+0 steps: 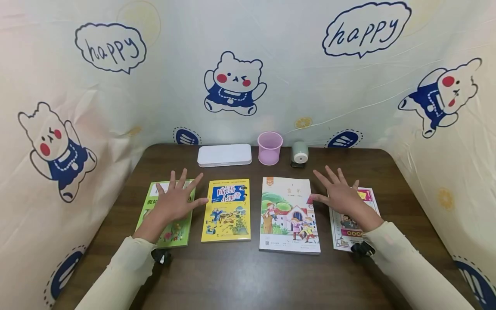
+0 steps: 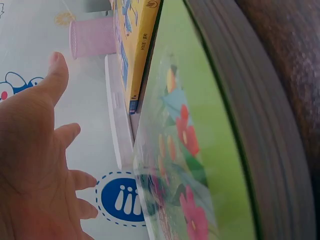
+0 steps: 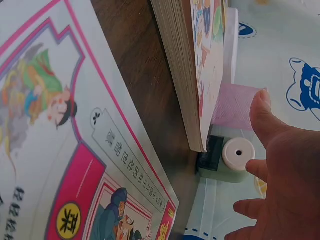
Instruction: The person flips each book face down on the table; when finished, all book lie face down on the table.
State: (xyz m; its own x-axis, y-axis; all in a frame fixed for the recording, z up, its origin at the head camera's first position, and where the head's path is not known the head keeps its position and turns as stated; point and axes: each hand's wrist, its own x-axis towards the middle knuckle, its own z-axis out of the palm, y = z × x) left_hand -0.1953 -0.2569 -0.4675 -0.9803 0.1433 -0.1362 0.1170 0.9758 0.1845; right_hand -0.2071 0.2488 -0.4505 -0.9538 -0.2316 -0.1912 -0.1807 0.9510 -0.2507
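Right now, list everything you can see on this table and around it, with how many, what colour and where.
green book: one, far left of the row, under the left hand
yellow book: one, second from left
white book: one, third from left
pink-edged book: one, far right, under the right hand
white case: one, back of table
pink cup: one, back centre
pencil sharpener: one, pale green, right of cup
table: one, dark brown
bear-print cloth: white, behind
left hand: open, fingers spread
right hand: open, fingers spread
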